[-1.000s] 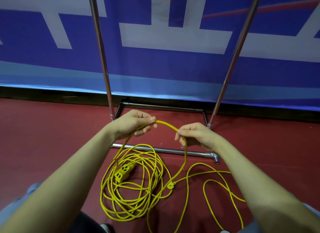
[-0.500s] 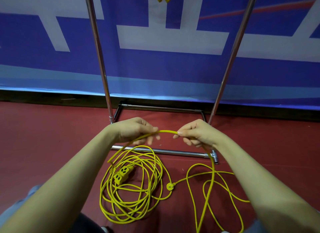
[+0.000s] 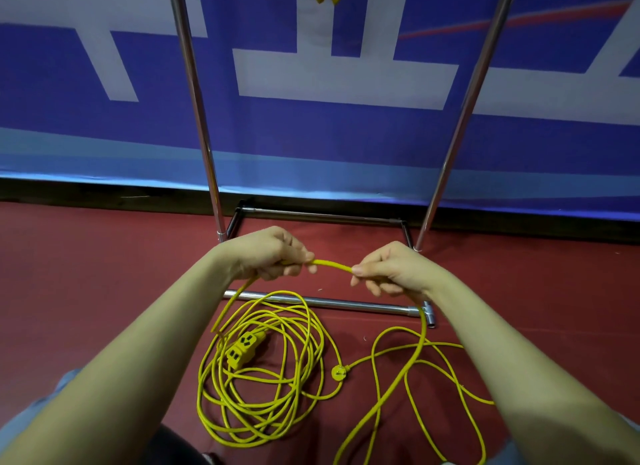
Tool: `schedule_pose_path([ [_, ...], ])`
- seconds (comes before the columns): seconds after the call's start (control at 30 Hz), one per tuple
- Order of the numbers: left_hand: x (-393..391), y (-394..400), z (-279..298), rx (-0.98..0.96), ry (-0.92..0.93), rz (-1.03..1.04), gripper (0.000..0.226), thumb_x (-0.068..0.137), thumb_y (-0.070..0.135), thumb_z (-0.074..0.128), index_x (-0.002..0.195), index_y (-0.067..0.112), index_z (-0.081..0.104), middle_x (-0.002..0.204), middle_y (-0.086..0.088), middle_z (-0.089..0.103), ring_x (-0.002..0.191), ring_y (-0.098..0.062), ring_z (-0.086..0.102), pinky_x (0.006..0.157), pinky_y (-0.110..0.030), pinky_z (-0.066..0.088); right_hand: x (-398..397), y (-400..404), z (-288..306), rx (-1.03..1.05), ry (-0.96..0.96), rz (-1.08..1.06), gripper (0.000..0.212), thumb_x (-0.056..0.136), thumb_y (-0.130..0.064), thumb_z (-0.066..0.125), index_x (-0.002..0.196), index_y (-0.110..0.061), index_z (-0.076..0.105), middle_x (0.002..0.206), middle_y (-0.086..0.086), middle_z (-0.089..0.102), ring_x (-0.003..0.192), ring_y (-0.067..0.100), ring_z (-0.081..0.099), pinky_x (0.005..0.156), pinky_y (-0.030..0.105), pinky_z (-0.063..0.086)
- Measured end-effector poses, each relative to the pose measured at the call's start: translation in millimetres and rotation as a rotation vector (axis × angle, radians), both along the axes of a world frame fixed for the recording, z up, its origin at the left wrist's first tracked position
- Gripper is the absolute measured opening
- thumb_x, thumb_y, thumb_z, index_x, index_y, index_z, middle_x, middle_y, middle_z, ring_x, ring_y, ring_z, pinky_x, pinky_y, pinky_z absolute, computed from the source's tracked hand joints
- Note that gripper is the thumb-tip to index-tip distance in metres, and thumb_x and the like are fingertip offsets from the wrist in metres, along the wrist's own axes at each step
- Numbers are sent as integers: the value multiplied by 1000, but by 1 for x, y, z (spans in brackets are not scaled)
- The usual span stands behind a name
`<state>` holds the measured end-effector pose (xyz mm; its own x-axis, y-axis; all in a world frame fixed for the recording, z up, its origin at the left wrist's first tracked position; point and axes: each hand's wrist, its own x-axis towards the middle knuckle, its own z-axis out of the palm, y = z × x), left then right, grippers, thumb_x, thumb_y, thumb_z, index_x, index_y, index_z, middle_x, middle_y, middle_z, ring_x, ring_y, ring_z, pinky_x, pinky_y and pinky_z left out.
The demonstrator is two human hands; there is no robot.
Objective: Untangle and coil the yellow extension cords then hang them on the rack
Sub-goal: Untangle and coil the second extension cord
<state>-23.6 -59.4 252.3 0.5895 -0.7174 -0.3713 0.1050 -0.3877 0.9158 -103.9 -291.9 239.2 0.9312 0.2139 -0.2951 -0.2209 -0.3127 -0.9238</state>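
Above the floor, both hands' fingers (image 3: 360,270) still pinch the yellow cord (image 3: 330,264), now spread wider.

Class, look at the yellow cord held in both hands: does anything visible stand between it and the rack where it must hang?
Nothing visible does. Both hands, left and right, hold the yellow cord just in front of the rack, with open space between its uprights. The hanging bar itself is out of frame.

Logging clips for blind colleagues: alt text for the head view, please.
Left hand and right hand grip a span of yellow extension cord above a loose coil on the red floor, before a chrome rack.
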Motion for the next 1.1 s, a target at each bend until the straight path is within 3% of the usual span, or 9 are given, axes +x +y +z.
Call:
schedule_pose_path([
  [0.1,7,1,-16,187,-25,-53,22,94,16,57,94,-2,69,50,1,51,28,-3,31,33,-12,23,1,7,2,-158,-60,-48,18,84,-16,68,72,-3,72,40,1,50,31,7,26,37,18,17],
  [0.23,25,2,-47,385,-126,7,37,90,24,62,118,0,61,71,-1,57,34,0,49,35,-16,37,2,12,5,-223,-163,-126,17,82,-12,71,74,3,72,36,-2,46,31,3,32,38,11,25],
  [0.43,21,3,-50,255,-62,36,44,85,29,67,117,0,62,82,-5,61,42,0,55,39,-14,40,2,8,5,-115,-120,-124,16,84,-13,67,74,-2,72,41,-1,47,35,9,25,37,18,17],
  [0.53,-2,-9,-25,21,68,-43,28,94,21,55,104,-4,65,66,-1,61,36,-2,47,34,-12,33,1,7,6,18,-102,-110,18,88,-13,62,77,-2,69,44,1,47,32,6,24,35,16,14],
  [0.7,-16,-15,2,-188,93,-3,24,95,15,45,95,-3,62,53,1,54,30,-2,34,30,-12,23,2,15,4,156,-88,0,21,91,-18,55,80,-4,67,51,4,54,33,7,39,37,16,29],
  [0.83,-5,8,13,-193,72,49,28,83,22,53,88,-3,65,51,-2,54,32,-5,40,30,-14,24,-3,1,-4,115,45,32,31,82,-34,57,75,-5,66,51,3,55,42,11,49,44,17,42],
  [0.97,4,31,13,-29,55,5,23,85,17,56,84,-2,68,51,-4,56,35,-9,48,32,-15,32,-4,-8,-10,76,-1,-29,22,90,-18,57,76,-4,66,50,0,50,37,6,39,40,14,31],
  [1.1,-2,31,11,133,131,-205,25,91,22,58,81,5,74,64,-10,68,51,-16,65,49,-21,52,-3,-2,-5,100,-80,-119,22,89,-15,59,72,-4,66,46,-2,41,33,4,23,37,15,18],
])
